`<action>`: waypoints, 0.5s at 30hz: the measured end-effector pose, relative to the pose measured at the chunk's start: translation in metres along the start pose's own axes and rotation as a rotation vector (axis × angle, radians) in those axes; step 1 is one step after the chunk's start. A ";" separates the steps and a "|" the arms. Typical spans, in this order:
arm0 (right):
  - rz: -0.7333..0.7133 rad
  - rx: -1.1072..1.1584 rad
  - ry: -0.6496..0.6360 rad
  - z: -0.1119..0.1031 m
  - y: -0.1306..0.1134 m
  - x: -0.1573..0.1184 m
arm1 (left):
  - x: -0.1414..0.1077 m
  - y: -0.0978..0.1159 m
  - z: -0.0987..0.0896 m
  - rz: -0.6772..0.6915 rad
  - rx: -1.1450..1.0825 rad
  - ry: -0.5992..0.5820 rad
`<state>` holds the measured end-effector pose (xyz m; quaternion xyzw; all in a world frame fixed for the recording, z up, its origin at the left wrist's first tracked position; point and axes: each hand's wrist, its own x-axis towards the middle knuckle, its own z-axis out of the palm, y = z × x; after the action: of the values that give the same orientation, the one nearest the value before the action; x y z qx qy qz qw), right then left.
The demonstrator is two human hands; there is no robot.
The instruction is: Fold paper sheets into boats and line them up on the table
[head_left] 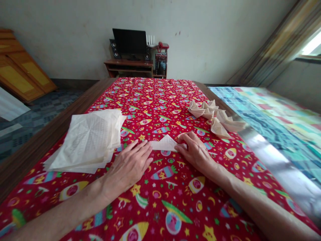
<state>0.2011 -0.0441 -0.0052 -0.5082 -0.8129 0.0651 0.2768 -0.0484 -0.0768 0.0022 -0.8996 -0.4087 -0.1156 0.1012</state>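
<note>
A small folded white paper (164, 143), with a pointed peak and a flat band along its bottom, lies on the red patterned cloth (160, 187). My left hand (132, 160) lies flat, fingers stretched out, its fingertips at the paper's left end. The thumb and curled fingers of my right hand (194, 150) pinch the paper's right end. To the left is a stack of thin white paper sheets (87, 140), creased on top. Several folded paper shapes (218, 117) with pointed edges sit together at the right, beyond my right hand.
Against the far wall stands a desk (129, 63) with a monitor (130, 42), speakers and a red telephone (163, 45). A wooden cabinet (25, 70) is at the far left. A bed with a colourful sheet (271, 117) adjoins the right side.
</note>
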 end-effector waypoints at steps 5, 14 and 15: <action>-0.007 0.001 0.004 -0.001 0.013 -0.009 | 0.002 -0.004 0.001 0.026 -0.006 0.060; 0.047 -0.020 0.019 -0.009 0.020 -0.018 | 0.001 -0.004 0.004 0.040 -0.007 0.078; 0.052 -0.007 0.029 -0.010 0.019 -0.017 | 0.002 -0.004 0.004 0.038 -0.011 0.078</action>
<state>0.2273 -0.0518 -0.0107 -0.5311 -0.7956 0.0621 0.2850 -0.0498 -0.0721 -0.0007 -0.9026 -0.3868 -0.1509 0.1142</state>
